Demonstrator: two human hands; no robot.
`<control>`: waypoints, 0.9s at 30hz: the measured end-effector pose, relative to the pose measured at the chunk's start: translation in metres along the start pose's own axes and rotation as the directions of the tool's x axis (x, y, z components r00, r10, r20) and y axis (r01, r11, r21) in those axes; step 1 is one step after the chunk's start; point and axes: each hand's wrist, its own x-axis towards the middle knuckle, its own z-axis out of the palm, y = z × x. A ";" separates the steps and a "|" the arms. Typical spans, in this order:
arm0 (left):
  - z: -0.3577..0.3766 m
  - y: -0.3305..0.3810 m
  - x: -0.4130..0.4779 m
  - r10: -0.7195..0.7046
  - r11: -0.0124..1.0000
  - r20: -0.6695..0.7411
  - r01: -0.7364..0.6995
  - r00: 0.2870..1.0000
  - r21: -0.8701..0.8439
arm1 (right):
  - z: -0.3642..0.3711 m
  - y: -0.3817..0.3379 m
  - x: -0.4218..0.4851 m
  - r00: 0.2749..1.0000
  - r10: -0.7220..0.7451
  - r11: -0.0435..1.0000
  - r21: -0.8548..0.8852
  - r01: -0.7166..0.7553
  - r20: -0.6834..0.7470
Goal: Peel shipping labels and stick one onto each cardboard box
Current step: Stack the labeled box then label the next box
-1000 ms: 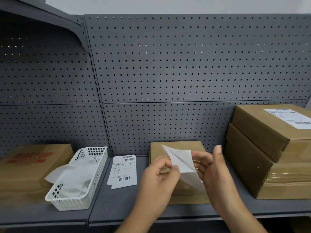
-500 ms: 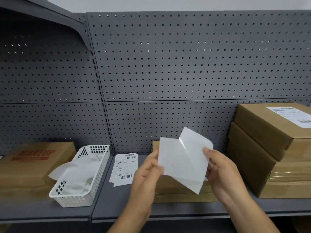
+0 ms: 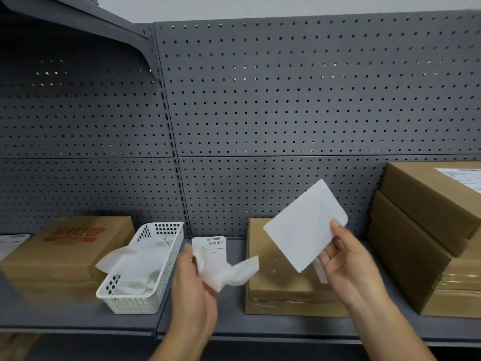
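My right hand (image 3: 346,259) pinches a white peeled label (image 3: 305,225) by its lower right edge and holds it tilted, blank side toward me, above a flat cardboard box (image 3: 270,277) on the shelf. My left hand (image 3: 192,280) grips the crumpled backing paper (image 3: 229,272), pulled off to the left of that box. A small stack of printed labels (image 3: 212,244) lies on the shelf behind my left hand. Two stacked boxes (image 3: 421,230) stand at the right; the top one carries a label (image 3: 463,178).
A white plastic basket (image 3: 145,295) with crumpled backing sheets sits left of my left hand. Further left is a box printed MAKEUP (image 3: 67,246). Grey pegboard (image 3: 286,100) backs the grey shelf (image 3: 234,327), and an upper shelf bracket juts out at top left.
The label has come fully off its backing. My left hand drew the backing down and left and crumpled it, while my right hand lifted the label up and right.
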 end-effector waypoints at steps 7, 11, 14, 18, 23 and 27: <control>-0.053 0.075 0.037 0.603 0.500 0.223 -0.581 0.766 0.642 | 0.011 0.013 -0.005 0.994 -0.103 0.981 -0.159 0.109 0.043; -0.079 0.110 0.065 0.695 -0.085 0.360 -0.425 0.623 0.901 | 0.019 0.021 -0.012 0.980 -0.181 0.959 -0.208 0.194 0.081; -0.098 0.102 0.090 0.487 -0.275 0.431 -0.335 0.760 0.901 | 0.021 0.023 -0.014 0.967 -0.235 0.933 -0.257 0.253 0.101; -0.123 0.063 0.127 0.017 -0.360 0.231 -0.209 0.973 0.909 | 0.019 0.025 -0.015 0.956 -0.266 0.903 -0.315 0.292 0.121; -0.132 0.054 0.149 -0.339 -0.419 0.049 -0.198 0.940 0.886 | 0.017 0.024 -0.017 0.944 -0.307 0.874 -0.356 0.330 0.121; -0.124 0.064 0.155 -0.395 -0.523 0.004 -0.228 0.919 0.821 | 0.015 0.025 -0.017 0.938 -0.318 0.849 -0.398 0.346 0.136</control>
